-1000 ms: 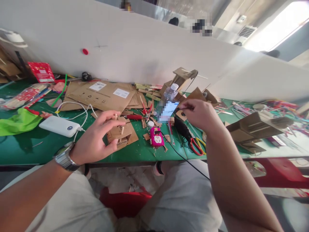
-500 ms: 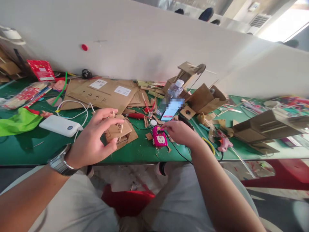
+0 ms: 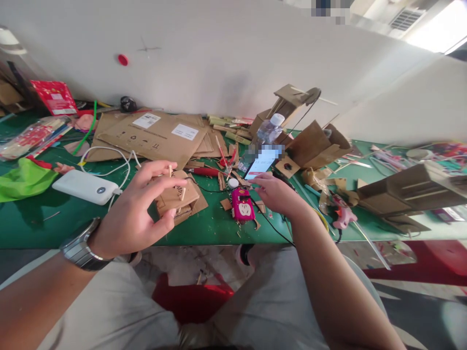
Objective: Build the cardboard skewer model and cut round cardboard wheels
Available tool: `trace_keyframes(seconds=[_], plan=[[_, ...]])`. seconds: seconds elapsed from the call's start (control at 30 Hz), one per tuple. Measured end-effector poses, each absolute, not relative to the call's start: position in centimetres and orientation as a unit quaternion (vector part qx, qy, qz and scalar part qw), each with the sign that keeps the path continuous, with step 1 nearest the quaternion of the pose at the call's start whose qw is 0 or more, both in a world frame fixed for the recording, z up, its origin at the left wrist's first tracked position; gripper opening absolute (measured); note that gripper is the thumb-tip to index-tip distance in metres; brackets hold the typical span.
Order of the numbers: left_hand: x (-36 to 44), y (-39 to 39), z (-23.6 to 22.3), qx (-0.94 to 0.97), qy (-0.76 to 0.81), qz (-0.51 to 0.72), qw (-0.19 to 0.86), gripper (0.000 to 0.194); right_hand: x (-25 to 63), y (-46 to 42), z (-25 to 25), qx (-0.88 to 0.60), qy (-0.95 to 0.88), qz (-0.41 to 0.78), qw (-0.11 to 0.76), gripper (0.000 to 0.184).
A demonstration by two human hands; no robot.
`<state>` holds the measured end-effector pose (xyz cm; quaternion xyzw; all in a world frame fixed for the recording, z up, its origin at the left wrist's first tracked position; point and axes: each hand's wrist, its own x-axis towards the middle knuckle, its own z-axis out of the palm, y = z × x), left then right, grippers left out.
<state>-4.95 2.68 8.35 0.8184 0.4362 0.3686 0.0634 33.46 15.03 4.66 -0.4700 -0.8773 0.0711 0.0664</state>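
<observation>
My left hand (image 3: 136, 214) is closed around a small cardboard model (image 3: 177, 199) with thin wooden sticks poking out of it, held just above the green table (image 3: 211, 228). My right hand (image 3: 277, 194) lies low on the table just right of a pink socket adapter (image 3: 242, 206), beside the black cable (image 3: 272, 224), below a phone with a lit screen (image 3: 263, 163). Its fingers are loosely curled and I see nothing in them.
A white power bank (image 3: 84, 186) with a white cable lies at the left, flat cardboard sheets (image 3: 153, 136) behind it. Cardboard structures (image 3: 310, 146) and a water bottle (image 3: 269, 129) stand at the back, a pink glue gun (image 3: 341, 215) at the right. A white partition runs behind.
My right hand came down from beside the phone to the table by the pink adapter, then drew slightly back from it. The left hand kept holding the cardboard model.
</observation>
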Motion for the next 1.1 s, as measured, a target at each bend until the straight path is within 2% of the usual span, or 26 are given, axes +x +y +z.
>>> trace_keyframes(seconds=[0.07,0.2,0.5,0.8,1.1], plan=[[-4.9,2.7,8.3,0.819,0.438,0.366,0.060,0.043,33.0,14.5,5.5,-0.486,-0.866,0.103,0.055,0.032],[-4.9,2.7,8.4,0.819,0.440,0.363,0.061,0.043,31.3,13.2,7.3,-0.483,-0.856,0.184,0.018,0.024],[-5.2,2.6,8.7,0.818,0.452,0.346,0.079,0.053,28.3,12.9,6.6,-0.554,-0.826,0.069,-0.081,0.024],[-5.4,2.6,8.6,0.822,0.438,0.346,0.113,0.055,27.9,12.6,6.4,-0.551,-0.830,0.052,-0.061,0.022],[-5.2,2.4,8.0,0.829,0.410,0.356,0.132,0.065,27.5,11.4,6.3,-0.552,-0.832,0.027,-0.046,0.022]])
